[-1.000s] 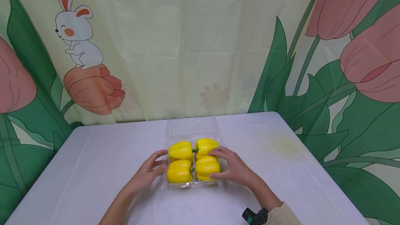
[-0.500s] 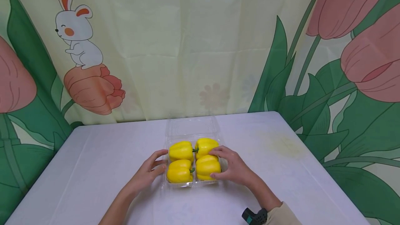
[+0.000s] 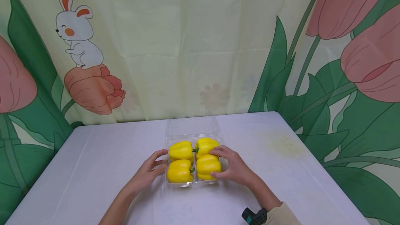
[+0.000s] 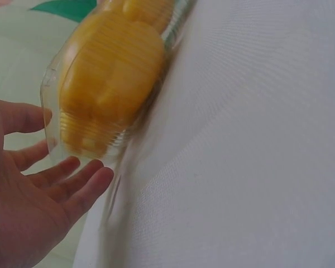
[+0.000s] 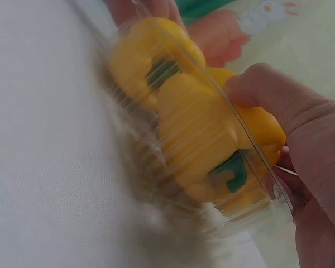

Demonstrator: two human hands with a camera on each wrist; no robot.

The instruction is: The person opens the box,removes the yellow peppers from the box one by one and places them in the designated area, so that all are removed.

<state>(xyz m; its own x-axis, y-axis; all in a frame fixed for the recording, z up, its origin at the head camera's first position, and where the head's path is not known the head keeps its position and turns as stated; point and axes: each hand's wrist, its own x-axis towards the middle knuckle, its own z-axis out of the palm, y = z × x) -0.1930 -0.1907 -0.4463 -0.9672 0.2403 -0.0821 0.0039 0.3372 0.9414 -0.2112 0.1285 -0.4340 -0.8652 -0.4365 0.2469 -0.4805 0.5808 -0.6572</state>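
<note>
Yellow bell peppers sit in two rows in a clear plastic clamshell container (image 3: 179, 184) on the table, in the head view. My right hand (image 3: 235, 167) holds the front right bell pepper (image 3: 208, 167), thumb at its near side and fingers at its far side. In the right wrist view, this bell pepper (image 5: 192, 134) shows a green stem through the plastic. My left hand (image 3: 147, 173) rests against the container's left side, fingers loosely extended. The left wrist view has the fingertips of the left hand (image 4: 36, 195) at the container's outer edge.
The container's clear lid (image 3: 192, 127) lies folded back behind the peppers. A white cloth covers the table (image 3: 103, 162). Beyond its far edge hangs a curtain (image 3: 150, 44) printed with tulips and a rabbit. A black device (image 3: 254, 216) is on the right wrist.
The front right bell pepper has shifted very slightly right and back, with my right hand on it. My left hand and the container look unmoved.
</note>
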